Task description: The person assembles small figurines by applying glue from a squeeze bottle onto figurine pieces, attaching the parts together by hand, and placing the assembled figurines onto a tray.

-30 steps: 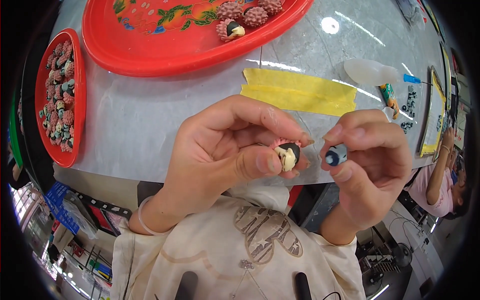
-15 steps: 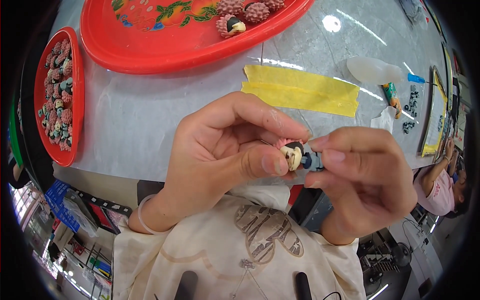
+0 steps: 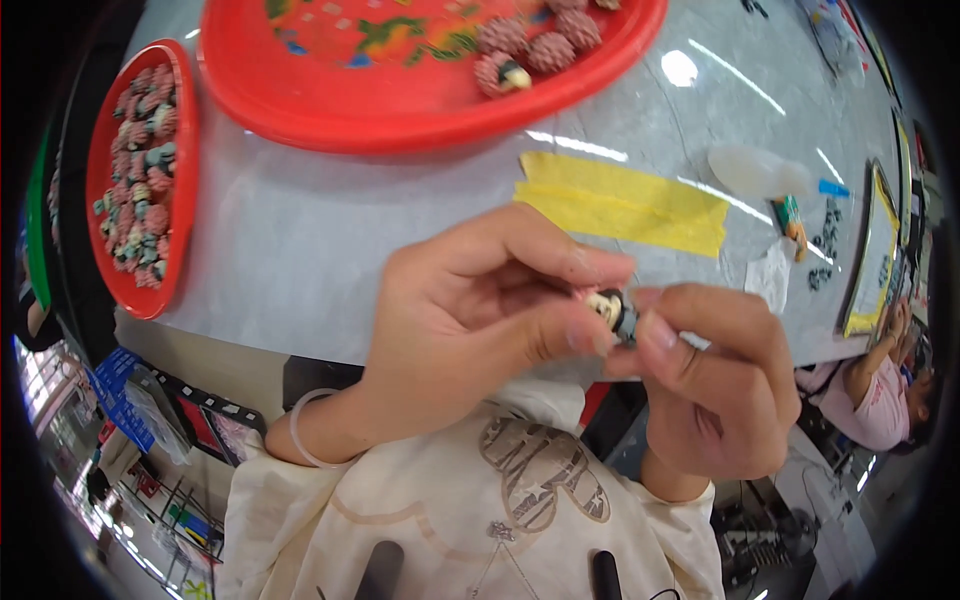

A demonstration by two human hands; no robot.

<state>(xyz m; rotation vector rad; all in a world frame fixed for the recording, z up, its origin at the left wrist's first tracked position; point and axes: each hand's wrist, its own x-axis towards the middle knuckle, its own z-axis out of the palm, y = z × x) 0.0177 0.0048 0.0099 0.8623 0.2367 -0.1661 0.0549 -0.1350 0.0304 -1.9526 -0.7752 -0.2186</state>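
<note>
My left hand (image 3: pixel 455 310) is closed, its thumb and fingertips pinching a small doll head (image 3: pixel 604 304) with a cream face, black patch and pink hair. From the other side, the thumb and fingers of my right hand (image 3: pixel 720 385) grip a tiny grey-blue doll body (image 3: pixel 628 325). Head and body meet between my fingertips, above the near edge of the table. Much of both parts is covered by my fingers, so how far the neck sits in the head cannot be made out.
A large red tray (image 3: pixel 400 138) with several pink-haired heads is at the far side. Left of it, a red basin (image 3: pixel 187 190) holds many doll pieces. Yellow tape (image 3: pixel 625 205), a whitish bottle (image 3: pixel 755 172), crumpled paper (image 3: pixel 768 275) and small dark parts (image 3: pixel 826 235) lie rightward. Another person (image 3: pixel 875 395) sits at right.
My right hand has pushed in toward the left, closing the gap between body and head. The whole view has shifted slightly, so the trays and tape appear further right.
</note>
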